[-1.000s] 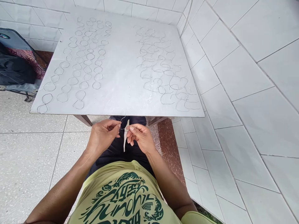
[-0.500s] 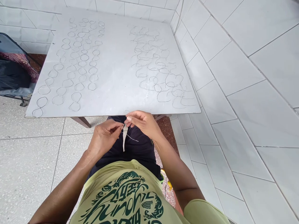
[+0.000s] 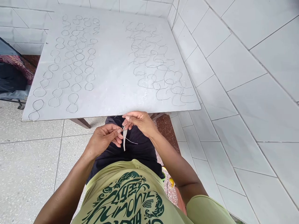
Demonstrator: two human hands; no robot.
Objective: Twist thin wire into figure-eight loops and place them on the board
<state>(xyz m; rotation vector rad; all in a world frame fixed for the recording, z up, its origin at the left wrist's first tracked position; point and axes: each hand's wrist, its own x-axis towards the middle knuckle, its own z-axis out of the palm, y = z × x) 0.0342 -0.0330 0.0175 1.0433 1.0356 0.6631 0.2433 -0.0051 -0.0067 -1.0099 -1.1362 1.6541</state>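
Observation:
Both my hands meet over my lap, just below the near edge of a white board [image 3: 112, 93]. My left hand [image 3: 105, 138] pinches a thin bent wire [image 3: 130, 141] at its fingertips. My right hand [image 3: 139, 121] pinches the same wire from above, fingers pressed together. One end of the wire trails to the right over my dark trousers. On the board's left side lie several rows of figure-eight wire loops [image 3: 70, 62]. A tangle of loosely curved wire pieces [image 3: 158, 68] covers its right side.
The board rests on a table with wooden legs [image 3: 80, 123] beside a white tiled wall [image 3: 233, 68] on the right. A chair with dark cloth and patterned fabric [image 3: 11, 77] stands at the far left on a speckled floor [image 3: 28, 161].
My right hand rose from beside the left hand to just above it and turned over the wire. The wire's loop above the hands is gone; a free end now trails right.

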